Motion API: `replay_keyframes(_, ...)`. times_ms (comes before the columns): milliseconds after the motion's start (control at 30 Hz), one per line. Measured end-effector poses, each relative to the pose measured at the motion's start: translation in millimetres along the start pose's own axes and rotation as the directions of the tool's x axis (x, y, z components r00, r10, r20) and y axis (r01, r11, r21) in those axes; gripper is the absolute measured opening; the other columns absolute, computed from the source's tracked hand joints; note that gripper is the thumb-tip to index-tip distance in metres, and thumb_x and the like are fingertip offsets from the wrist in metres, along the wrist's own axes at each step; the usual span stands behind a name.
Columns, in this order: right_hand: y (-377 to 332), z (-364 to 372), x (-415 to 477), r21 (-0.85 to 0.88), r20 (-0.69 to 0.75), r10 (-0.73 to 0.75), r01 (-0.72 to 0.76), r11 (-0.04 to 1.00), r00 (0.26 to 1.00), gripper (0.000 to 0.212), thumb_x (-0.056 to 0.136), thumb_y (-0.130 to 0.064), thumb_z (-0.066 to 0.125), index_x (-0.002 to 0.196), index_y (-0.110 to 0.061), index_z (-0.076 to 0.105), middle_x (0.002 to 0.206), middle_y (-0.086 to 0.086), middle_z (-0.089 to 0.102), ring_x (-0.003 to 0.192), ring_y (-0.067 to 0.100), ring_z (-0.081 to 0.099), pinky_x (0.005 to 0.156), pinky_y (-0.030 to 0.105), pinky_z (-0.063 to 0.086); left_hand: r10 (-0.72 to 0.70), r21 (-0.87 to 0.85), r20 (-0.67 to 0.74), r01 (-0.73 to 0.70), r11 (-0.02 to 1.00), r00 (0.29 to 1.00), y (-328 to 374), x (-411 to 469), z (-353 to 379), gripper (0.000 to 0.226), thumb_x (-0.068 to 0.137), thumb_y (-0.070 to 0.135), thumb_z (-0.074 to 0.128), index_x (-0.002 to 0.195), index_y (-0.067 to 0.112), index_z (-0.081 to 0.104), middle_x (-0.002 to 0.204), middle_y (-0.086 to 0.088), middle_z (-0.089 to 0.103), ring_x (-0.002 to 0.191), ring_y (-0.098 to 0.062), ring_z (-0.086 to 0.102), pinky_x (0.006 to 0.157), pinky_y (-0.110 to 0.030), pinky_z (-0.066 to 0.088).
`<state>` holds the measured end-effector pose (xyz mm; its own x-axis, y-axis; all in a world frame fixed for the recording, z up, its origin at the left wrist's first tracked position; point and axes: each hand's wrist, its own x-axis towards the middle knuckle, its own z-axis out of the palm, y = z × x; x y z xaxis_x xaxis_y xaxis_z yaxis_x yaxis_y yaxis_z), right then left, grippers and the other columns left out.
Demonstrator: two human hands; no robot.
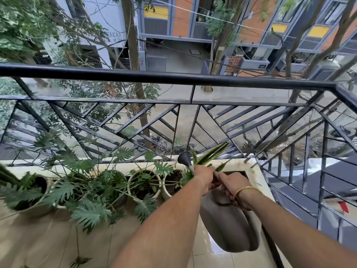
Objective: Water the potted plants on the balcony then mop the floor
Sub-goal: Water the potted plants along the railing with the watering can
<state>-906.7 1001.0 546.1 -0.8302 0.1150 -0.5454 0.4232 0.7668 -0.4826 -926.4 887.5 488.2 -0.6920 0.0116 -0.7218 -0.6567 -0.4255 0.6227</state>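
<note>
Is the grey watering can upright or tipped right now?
Tipped. The watering can leans forward, its spout rising to the rose near the pots. The left hand grips the spout, the right hand the top. No water shows.

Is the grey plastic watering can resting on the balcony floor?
No. Both the left hand and the right hand hold the grey plastic watering can up above the tiled floor.
</note>
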Motion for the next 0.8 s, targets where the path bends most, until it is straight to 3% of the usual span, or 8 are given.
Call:
replay_keyframes(167, -21, 14, -6, -0.058, 0.022, -0.036, 0.037, 0.998, 0.999, 0.061, 0.091, -0.054, 0.049, 0.056, -0.010, 0.070, 0.046, 0.004, 0.064, 0.043, 0.022, 0.057, 0.056, 0.029, 0.042, 0.049, -0.041, -0.066, -0.052, 0.998, 0.997, 6, -7, -27, 0.044, 0.087, 0.005, 0.056, 0.128, -0.009, 0.050, 0.070, -0.018, 0.065, 0.048, -0.023, 0.064, 0.053, -0.035, 0.057)
replay_keyframes(333, -45, 35, -10, -0.062, 0.042, -0.069, 0.072, 0.996, 0.997, 0.064, 0.088, -0.060, 0.050, 0.054, -0.009, 0.069, 0.045, 0.005, 0.065, 0.045, 0.023, 0.059, 0.053, 0.028, 0.042, 0.062, -0.059, -0.086, -0.067, 0.996, 0.994, 22, -21, -56, 0.017, 0.091, 0.003, 0.052, 0.107, 0.000, 0.056, 0.063, -0.014, 0.062, 0.047, -0.020, 0.061, 0.050, -0.032, 0.057)
replay_keyframes(433, -62, 50, -14, -0.047, 0.052, -0.076, 0.079, 0.996, 0.996, 0.064, 0.085, -0.063, 0.053, 0.054, -0.010, 0.068, 0.047, 0.006, 0.065, 0.039, 0.020, 0.056, 0.051, 0.028, 0.042, 0.085, -0.064, -0.118, -0.093, 0.994, 0.989, 30, -22, -78, 0.019, 0.092, 0.002, 0.052, 0.110, -0.001, 0.056, 0.058, -0.012, 0.059, 0.042, -0.019, 0.058, 0.049, -0.032, 0.057)
replay_keyframes(533, -75, 63, -19, -0.061, 0.062, -0.096, 0.100, 0.993, 0.993, 0.063, 0.087, -0.061, 0.053, 0.055, -0.009, 0.069, 0.046, 0.006, 0.065, 0.037, 0.019, 0.056, 0.051, 0.027, 0.043, 0.093, -0.066, -0.142, -0.103, 0.992, 0.985, 35, -25, -97, 0.023, 0.093, 0.004, 0.055, 0.115, -0.001, 0.054, 0.068, -0.015, 0.061, 0.048, -0.021, 0.060, 0.052, -0.034, 0.058)
replay_keyframes(700, -94, 86, -26, -0.109, 0.081, -0.119, 0.128, 0.986, 0.990, 0.061, 0.089, -0.057, 0.049, 0.057, -0.009, 0.070, 0.045, 0.004, 0.065, 0.038, 0.021, 0.058, 0.047, 0.027, 0.045, 0.098, -0.058, -0.178, -0.109, 0.992, 0.979, 38, -25, -127, 0.020, 0.092, 0.005, 0.056, 0.109, -0.004, 0.056, 0.073, -0.021, 0.062, 0.047, -0.023, 0.061, 0.049, -0.036, 0.057)
replay_keyframes(800, -103, 95, -29, -0.130, 0.086, -0.133, 0.144, 0.981, 0.987, 0.063, 0.092, -0.056, 0.050, 0.056, -0.008, 0.070, 0.044, 0.002, 0.064, 0.040, 0.018, 0.057, 0.050, 0.027, 0.043, 0.088, -0.075, -0.178, -0.102, 0.992, 0.980, 37, -28, -141, 0.007, 0.093, 0.004, 0.055, 0.101, 0.005, 0.055, 0.068, -0.017, 0.059, 0.047, -0.021, 0.059, 0.048, -0.033, 0.057)
